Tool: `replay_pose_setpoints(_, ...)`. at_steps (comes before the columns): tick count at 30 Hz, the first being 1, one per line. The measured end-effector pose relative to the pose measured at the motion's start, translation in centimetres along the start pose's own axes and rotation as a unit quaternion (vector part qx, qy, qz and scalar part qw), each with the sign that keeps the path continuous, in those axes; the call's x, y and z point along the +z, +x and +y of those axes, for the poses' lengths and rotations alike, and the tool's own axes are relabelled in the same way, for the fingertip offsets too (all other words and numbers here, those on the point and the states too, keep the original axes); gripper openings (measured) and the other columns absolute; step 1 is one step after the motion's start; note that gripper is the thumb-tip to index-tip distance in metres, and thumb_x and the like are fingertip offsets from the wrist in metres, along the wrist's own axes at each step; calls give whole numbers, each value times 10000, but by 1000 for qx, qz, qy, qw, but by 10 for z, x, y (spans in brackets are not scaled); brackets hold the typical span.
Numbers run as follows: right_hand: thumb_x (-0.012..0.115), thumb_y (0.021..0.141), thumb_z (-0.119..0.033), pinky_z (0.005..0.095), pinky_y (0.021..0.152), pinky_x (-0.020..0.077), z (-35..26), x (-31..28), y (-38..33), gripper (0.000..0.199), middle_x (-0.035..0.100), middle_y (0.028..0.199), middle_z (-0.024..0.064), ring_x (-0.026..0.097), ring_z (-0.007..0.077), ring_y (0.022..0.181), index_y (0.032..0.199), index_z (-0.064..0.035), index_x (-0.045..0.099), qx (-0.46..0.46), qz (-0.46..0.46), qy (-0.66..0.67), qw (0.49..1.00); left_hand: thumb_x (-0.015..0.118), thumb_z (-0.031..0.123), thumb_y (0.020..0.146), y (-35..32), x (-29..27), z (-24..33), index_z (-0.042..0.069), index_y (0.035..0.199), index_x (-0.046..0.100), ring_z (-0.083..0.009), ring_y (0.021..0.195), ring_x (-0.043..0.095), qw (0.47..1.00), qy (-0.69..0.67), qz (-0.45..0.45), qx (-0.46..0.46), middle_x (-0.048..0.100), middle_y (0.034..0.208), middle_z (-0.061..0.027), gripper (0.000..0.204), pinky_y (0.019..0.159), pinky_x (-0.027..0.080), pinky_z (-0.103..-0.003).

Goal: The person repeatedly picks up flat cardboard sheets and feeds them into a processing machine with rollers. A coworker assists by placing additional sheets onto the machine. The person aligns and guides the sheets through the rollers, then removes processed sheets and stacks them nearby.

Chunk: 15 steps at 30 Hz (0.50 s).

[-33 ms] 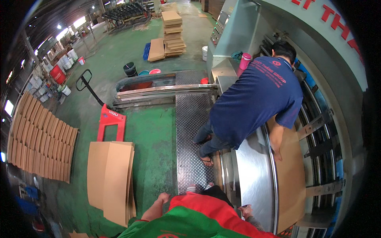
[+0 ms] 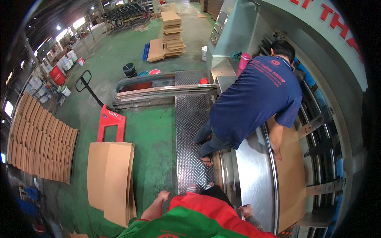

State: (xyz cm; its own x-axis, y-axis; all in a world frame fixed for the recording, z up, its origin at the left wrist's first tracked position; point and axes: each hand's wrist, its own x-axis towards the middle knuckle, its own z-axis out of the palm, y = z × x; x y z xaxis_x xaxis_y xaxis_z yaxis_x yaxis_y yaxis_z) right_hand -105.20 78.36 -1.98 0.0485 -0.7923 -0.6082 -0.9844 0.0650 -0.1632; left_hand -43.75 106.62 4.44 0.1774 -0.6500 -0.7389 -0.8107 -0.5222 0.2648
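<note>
My left hand (image 2: pixel 163 195) hangs at my left side above the green floor, loosely opened with nothing visible in it. My right hand (image 2: pixel 247 210) is at the near left edge of the steel table (image 2: pixel 256 178); its fingers are small and partly hidden, so their grip is unclear. Beyond that table a brown cardboard sheet (image 2: pixel 291 178) lies on the machine (image 2: pixel 317 131). A co-worker in a dark blue shirt (image 2: pixel 258 95) leans over the table, one hand (image 2: pixel 277 154) on the sheet.
A patterned metal walkway (image 2: pixel 192 139) runs ahead of my feet. To the left stand cardboard sheets (image 2: pixel 111 178), a red pallet jack (image 2: pixel 112 123) and a large cardboard stack (image 2: pixel 39 139). Ahead are a long metal beam (image 2: pixel 166 91), buckets (image 2: pixel 129 70) and another cardboard stack (image 2: pixel 172 35).
</note>
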Motion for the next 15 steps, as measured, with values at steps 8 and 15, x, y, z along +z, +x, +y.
replay_pose_setpoints(8, 856, 821, -477, 429, 1147, 402, -30, -24, -27, 1146, 691, 1278, 239, 644, 316, 1236, 1584, 117, 241, 53, 9, 58, 997, 590, 505, 953, 40, -64, 16, 71, 1291, 714, -391, 1250, 645, 921, -336, 111, -162, 690, 1318, -217, 564, 1085, 492, -455)
replay_pose_setpoints(15, 877, 816, -242, 433, 1026, 505, -25, -32, -31, 1181, 596, 1351, 340, 636, 399, 1218, 1639, 66, 90, 69, 9, 198, 978, 597, 565, 946, 52, -24, 33, 108, 1300, 724, -367, 1257, 649, 928, -348, 49, -123, 699, 1326, -189, 591, 1080, 496, -444)
